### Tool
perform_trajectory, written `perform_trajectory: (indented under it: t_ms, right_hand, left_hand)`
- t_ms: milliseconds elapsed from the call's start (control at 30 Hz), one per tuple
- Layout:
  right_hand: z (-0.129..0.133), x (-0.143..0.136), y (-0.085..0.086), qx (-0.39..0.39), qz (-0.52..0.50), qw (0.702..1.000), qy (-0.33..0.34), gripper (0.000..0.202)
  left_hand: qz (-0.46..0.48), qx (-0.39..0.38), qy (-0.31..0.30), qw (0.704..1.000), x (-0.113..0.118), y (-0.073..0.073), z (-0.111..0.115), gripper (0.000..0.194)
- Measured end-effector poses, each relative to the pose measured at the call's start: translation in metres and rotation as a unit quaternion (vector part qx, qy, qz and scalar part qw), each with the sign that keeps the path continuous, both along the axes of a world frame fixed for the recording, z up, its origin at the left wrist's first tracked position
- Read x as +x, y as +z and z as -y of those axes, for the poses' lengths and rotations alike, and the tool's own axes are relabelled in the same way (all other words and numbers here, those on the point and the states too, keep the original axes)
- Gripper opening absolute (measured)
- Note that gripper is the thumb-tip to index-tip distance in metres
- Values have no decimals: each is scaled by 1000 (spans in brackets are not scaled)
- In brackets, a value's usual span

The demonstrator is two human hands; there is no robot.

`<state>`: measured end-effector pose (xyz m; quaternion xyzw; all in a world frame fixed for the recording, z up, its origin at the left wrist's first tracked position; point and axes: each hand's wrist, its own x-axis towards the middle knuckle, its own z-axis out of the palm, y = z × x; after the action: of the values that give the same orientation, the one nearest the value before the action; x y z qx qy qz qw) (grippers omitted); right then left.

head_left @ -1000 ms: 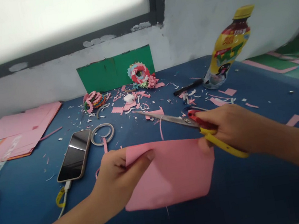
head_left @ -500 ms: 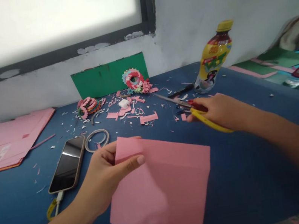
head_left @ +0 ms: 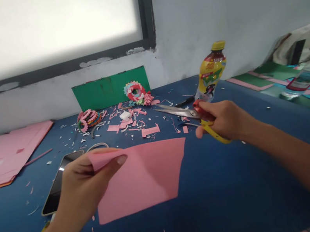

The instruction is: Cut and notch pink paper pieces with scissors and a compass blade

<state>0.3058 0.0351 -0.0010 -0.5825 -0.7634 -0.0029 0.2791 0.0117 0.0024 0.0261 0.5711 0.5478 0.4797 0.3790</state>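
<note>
My left hand (head_left: 90,174) pinches a pink sheet of paper (head_left: 147,176) at its upper left corner, thumb on top and fingers behind. The paper hangs tilted above the blue table (head_left: 230,194). To the right, my right hand (head_left: 223,118) grips scissors (head_left: 192,113) by their red and yellow handles. Their blades point left, a little parted and apart from the paper. Behind the scissors lie pink and white paper scraps (head_left: 150,130). A phone (head_left: 55,184) is partly hidden by my left hand, and so is a tape roll (head_left: 97,145).
Pink sheets (head_left: 9,152) are stacked at the left. Layered paper rings (head_left: 88,120) and a green board (head_left: 100,91) stand at the back. A yellow-capped drink bottle (head_left: 211,71) is beyond the scissors. At far right are a clear bottle (head_left: 308,74) and green paper (head_left: 251,80).
My left hand has moved left with the pink sheet, now partly over the phone and tape roll. The scissors have turned, so their blades show more plainly. The view has shifted slightly.
</note>
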Motion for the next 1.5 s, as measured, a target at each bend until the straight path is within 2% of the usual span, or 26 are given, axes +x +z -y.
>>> perform_trajectory:
  t_ms: [67,133,300,433,733,1067,1267,1367,1500]
  right_hand:
    - [-3,8,-1,64,30,997,-25,43]
    - [-5,14,0,83,46,995,-9,44]
    - [-1,17,7,15,72,994,78,42]
    - [2,17,8,-7,75,993,95,39]
    - [5,18,8,87,133,984,78,42]
    - [1,21,2,110,142,981,76,47]
    - [5,15,7,70,153,983,67,49]
    - [7,13,9,44,159,984,63,49]
    - [6,14,9,46,152,985,61,49]
  left_hand:
    - [-37,46,34,998,-3,2,-1,9]
    - [-72,77,41,994,-7,3,-3,8]
    - [-87,130,58,986,-11,9,-5,4]
    - [-67,154,106,980,-7,14,-1,5]
    - [-75,150,121,978,-4,15,1,7]
    - [-91,161,155,971,-4,13,3,9]
    - [-107,165,133,971,-1,15,4,5]
    - [-109,158,137,972,1,16,3,5]
    - [-112,165,148,969,0,16,4,5]
